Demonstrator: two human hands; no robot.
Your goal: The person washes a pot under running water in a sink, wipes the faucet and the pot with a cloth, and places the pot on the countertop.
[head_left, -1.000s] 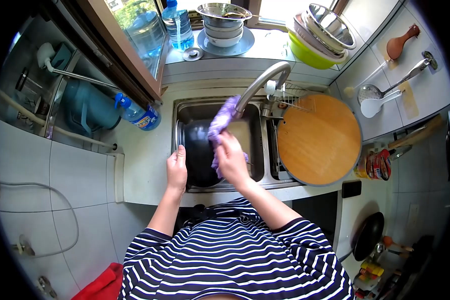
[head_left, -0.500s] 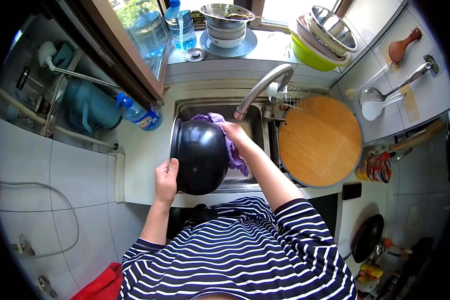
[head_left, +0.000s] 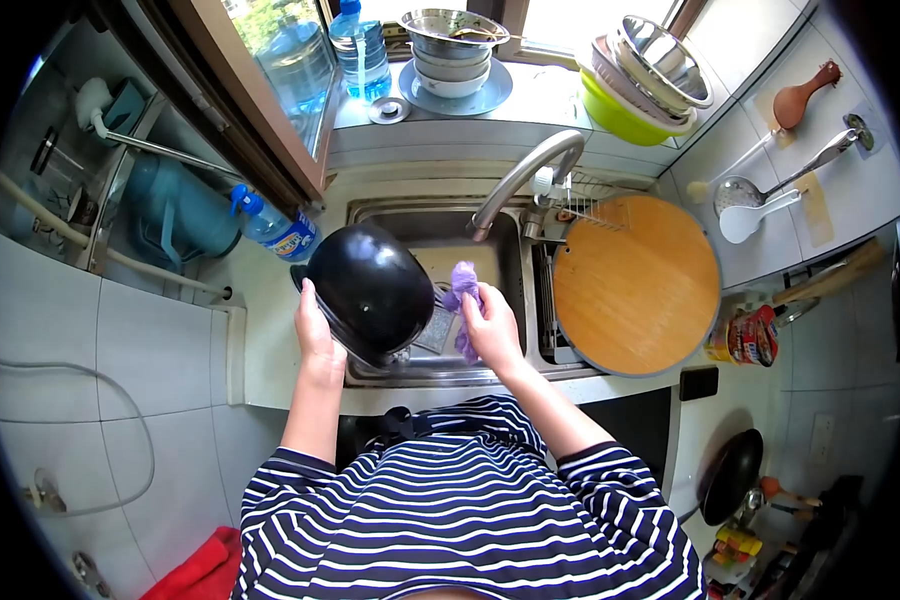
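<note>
My left hand [head_left: 318, 330] grips the rim of a glossy black pot [head_left: 375, 285] at its lower left. The pot is tilted over the left part of the steel sink [head_left: 510, 290], its rounded outside facing up and its inside hidden from me. In my right hand [head_left: 495, 330] a bunched purple cloth [head_left: 461, 285] is pinched between thumb and fingers. A small gap separates the cloth from the pot's right side. The curved faucet [head_left: 530, 170] rises behind my right hand.
Right of the sink lies a round wooden cutting board [head_left: 640, 285]. A blue-capped detergent bottle [head_left: 275, 225] stands left of the pot. Stacked bowls [head_left: 452, 75] and a green basin [head_left: 625, 112] occupy the windowsill. A phone-like black object [head_left: 699, 383] rests on the right counter.
My right hand has drawn the cloth off the pot's far side and back toward me. The pot has turned in my left hand, its rim swinging to the lower left.
</note>
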